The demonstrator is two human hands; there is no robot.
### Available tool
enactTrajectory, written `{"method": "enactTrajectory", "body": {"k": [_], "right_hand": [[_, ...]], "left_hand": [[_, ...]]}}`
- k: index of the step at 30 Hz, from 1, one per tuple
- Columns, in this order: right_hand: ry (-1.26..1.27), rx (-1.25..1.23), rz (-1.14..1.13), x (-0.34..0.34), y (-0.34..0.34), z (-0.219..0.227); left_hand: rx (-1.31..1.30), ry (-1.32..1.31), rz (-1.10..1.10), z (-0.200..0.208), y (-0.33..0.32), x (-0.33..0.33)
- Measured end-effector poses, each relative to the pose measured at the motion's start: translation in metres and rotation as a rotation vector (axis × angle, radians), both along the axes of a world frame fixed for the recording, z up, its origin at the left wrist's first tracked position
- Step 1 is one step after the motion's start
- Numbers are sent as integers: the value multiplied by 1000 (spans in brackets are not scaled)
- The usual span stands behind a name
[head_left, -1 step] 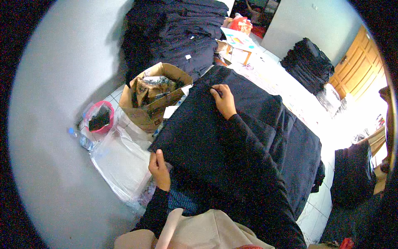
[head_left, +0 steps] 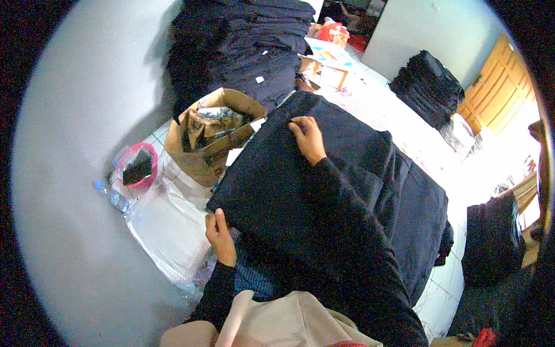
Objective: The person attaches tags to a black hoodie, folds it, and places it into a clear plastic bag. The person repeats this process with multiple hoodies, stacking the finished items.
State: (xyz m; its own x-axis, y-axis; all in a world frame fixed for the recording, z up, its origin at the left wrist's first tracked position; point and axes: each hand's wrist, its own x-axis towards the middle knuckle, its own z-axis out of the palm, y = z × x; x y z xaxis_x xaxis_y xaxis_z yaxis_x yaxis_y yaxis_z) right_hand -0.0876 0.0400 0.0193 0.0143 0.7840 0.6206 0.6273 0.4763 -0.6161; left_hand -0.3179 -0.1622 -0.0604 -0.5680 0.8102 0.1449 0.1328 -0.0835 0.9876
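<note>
A wide black cloth (head_left: 266,179) lies spread before me, smooth on its left part and wrinkled toward the right. My left hand (head_left: 221,240) pinches its near left corner, thumb on top. Farther off, close to the cloth's far end, my right hand (head_left: 310,141) has thumb and fingers closed on the fabric. My right sleeve, black as well, crosses over the cloth and blends into it. What lies under the cloth is mostly hidden.
Left of the cloth stand an open cardboard box (head_left: 193,165), a pink bin (head_left: 154,168), a plastic bottle (head_left: 117,199) and clear plastic bags (head_left: 165,222). Tall dark fabric piles (head_left: 243,46) rise behind. Another black stack (head_left: 428,87) sits near a wooden door (head_left: 502,87).
The view has shifted very slightly. Both hands keep their hold on the cloth, with no clear movement.
</note>
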Motion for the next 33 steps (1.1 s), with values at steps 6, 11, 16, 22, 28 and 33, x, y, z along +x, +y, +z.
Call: {"method": "enactTrajectory", "body": {"k": [6,11,16,22,28,33], "right_hand": [[-397,-37,-219,-23,-7,-6],[-12,-123,46,-3,-71,64],[142,218,-116,45,-194,141],[148,572,-572,99,-292,182],[95,57,-690,228,-214,107],[305,-380,-704,259,-226,-17]], "left_hand": [[-85,-336,-190,-3,5,-8],[139,-214,-190,47,10,-11],[531,212,127,137,43,-4],[707,-271,-635,207,88,37],[733,221,-559,143,155,211],[370,250,-789,58,151,215]]}}
